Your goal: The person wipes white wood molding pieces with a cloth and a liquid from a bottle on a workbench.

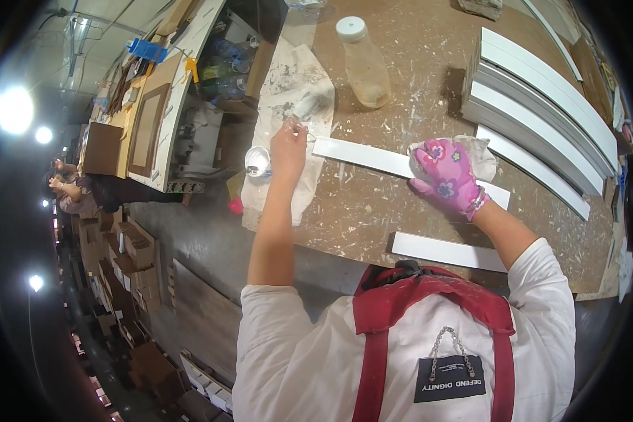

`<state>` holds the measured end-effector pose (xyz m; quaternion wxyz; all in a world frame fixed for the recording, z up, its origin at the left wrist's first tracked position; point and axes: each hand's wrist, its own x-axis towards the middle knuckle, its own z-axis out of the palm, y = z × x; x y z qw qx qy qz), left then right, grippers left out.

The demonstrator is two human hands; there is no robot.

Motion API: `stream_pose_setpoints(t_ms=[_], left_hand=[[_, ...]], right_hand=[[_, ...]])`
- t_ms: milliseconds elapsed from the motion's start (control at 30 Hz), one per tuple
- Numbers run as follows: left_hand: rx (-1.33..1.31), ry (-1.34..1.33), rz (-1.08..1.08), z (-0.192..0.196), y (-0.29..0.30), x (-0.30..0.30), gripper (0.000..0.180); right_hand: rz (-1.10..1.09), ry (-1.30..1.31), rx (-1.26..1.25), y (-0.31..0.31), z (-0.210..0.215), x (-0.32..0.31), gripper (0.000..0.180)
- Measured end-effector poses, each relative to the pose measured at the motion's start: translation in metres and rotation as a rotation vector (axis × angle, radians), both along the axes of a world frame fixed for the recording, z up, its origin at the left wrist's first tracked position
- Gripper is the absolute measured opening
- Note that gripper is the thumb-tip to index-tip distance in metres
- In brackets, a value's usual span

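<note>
My left hand (288, 149), bare, has its fingers pinched together above a stained sheet of paper (278, 84); anything between the fingertips is too small to make out. Just left of it is a small white tub (257, 161) with white stuff inside. A pale crumpled piece (315, 105) lies on the sheet beyond the fingers. My right hand (446, 174), in a pink flowered glove, is closed on a whitish rag (480, 156) and rests over a long white strip (362, 155) lying crosswise on the table. The strip's middle is hidden under glove and rag.
A clear bottle with a white lid (366, 67) stands beyond the strip. White strips are stacked (541, 105) at the far right, with another strip (446, 251) by the near edge of the paint-spattered table (359, 204). A shelf unit (211, 84) and another person (84, 193) are at left.
</note>
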<state>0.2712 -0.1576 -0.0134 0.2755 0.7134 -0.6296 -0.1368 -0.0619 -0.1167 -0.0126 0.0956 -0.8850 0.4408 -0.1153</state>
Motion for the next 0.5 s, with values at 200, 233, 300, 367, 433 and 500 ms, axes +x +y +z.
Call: stream_pose_setpoints(t_ms=[200,233,300,367,433,500], left_hand=[[0.095,0.032,0.023,0.006,0.005,-0.003,0.016],[0.101,0.051,0.024,0.004,0.006,-0.002,0.016],[0.086,0.063,0.025,0.000,0.006,0.000,0.016],[0.071,0.076,0.023,-0.002,0.005,0.000,0.016],[0.041,0.103,0.019,-0.002,0.004,-0.003,0.015],[-0.067,0.045,-0.030,-0.007,0.004,0.003,0.014]], right_hand=[[-0.003,-0.024,-0.069,0.001,-0.004,-0.001,0.047],[-0.004,-0.015,-0.064,0.002,-0.003,-0.001,0.048],[0.002,-0.011,-0.062,0.001,-0.003,-0.001,0.048],[0.004,-0.006,-0.060,0.001,-0.002,-0.001,0.048],[-0.004,0.028,-0.049,0.001,0.000,-0.001,0.048],[0.005,0.021,-0.058,0.001,0.000,0.000,0.048]])
